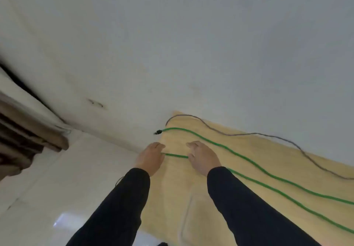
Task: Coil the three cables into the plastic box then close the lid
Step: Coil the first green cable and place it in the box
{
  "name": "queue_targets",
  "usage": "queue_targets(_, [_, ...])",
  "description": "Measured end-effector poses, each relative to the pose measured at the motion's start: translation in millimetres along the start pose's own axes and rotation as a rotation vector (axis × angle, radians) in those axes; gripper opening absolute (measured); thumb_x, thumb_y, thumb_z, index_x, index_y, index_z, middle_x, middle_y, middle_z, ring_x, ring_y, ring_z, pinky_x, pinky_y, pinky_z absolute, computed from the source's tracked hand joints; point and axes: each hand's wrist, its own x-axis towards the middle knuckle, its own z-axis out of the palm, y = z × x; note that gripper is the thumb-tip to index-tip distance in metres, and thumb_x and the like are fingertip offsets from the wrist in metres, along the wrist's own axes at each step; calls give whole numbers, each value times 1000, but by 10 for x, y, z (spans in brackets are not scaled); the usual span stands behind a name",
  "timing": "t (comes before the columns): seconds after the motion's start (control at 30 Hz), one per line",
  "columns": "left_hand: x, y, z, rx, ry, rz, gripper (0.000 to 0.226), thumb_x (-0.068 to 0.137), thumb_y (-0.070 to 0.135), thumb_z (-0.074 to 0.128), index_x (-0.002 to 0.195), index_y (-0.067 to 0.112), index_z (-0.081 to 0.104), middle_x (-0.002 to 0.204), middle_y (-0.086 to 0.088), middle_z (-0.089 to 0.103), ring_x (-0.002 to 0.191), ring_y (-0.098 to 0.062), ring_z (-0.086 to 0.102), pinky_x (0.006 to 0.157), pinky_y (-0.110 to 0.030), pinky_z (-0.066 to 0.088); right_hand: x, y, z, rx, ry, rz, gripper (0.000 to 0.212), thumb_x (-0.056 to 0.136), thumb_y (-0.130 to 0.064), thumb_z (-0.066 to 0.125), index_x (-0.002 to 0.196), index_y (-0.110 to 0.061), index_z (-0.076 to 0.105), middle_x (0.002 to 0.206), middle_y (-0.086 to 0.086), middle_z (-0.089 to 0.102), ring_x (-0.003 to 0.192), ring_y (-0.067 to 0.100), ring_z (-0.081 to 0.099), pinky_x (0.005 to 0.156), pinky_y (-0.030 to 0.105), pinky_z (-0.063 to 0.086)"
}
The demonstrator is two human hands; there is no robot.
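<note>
Three cables lie stretched across a yellow mat (268,159). The near green cable (176,156) runs between my two hands. My left hand (151,155) grips its end at the mat's left edge. My right hand (203,155) holds the same cable a short way to the right, and past it the cable trails off toward the lower right. A second green cable (239,156) with a black plug (158,132) lies just beyond. A grey cable (268,135) lies farthest, along the wall. The plastic box is not in view.
A white wall (191,44) rises right behind the mat. White floor tiles (67,188) spread to the left. A brown and white curtain (28,130) hangs at the far left. A faint rounded outline (186,217) shows on the mat near me.
</note>
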Motion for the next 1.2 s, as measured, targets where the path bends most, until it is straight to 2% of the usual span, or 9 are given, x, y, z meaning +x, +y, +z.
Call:
queue_targets(0.23, [140,-517,266,-148,-36,50,31,95,24,47,123,19,58,121,-4,58,105,-21,58,92,-28,45,327,-172,471,99,-68,60,38,94,-20,48,132,-16,49,133,3,52,121,19,46,100,28,37])
queue_targets(0.4, [243,-639,280,-255,38,122,22,93,15,51,107,15,67,104,-6,62,93,-21,59,85,-30,48,429,-197,571,108,-39,102,31,94,-19,47,124,-21,58,104,7,60,100,22,54,84,29,43])
queue_targets(0.47, [324,-662,219,-284,55,156,21,92,12,51,106,13,67,103,-7,63,92,-21,59,84,-33,48,467,-199,505,162,11,106,29,94,-20,49,120,-22,61,96,8,61,91,24,56,78,31,45])
queue_targets(0.57, [464,-573,20,-373,131,186,21,93,8,48,106,8,65,101,-9,62,85,-18,57,81,-22,44,523,-249,293,234,109,73,27,93,-19,51,118,-22,63,90,10,63,85,24,58,77,32,47])
queue_targets(0.7, [697,-247,-415,-577,190,114,22,95,7,40,100,13,61,94,-4,61,84,-18,57,78,-25,47,549,-355,-145,355,288,33,29,92,-14,52,120,-21,61,96,-1,63,84,6,54,75,13,37])
queue_targets(0.83, [901,181,-813,-864,261,12,21,98,12,34,96,17,55,85,4,55,77,-13,55,63,-10,46,441,-292,-620,441,483,49,31,94,-14,49,121,-23,60,92,2,65,83,12,57,73,5,38])
queue_targets(1.0, [906,890,-976,-1253,-29,94,29,101,19,28,84,15,51,64,2,39,57,-12,37,65,-26,40,260,-149,-1244,438,715,50,31,94,-15,48,121,-23,60,88,3,64,77,6,54,69,-1,37])
queue_targets(1.1, [787,1410,-1073,-1650,-238,69,30,100,20,31,76,15,47,52,6,34,50,-10,29,54,-21,37,85,41,-1587,432,812,64,32,94,-14,47,122,-23,60,90,7,64,79,12,53,68,-1,36])
queue_targets(1.2, [736,1919,-1233,-1994,-338,145,33,101,25,31,75,14,48,47,8,34,42,-6,31,46,-16,37,-134,256,-1817,489,844,60,33,95,-15,46,124,-25,58,81,-3,58,74,8,50,67,2,37])
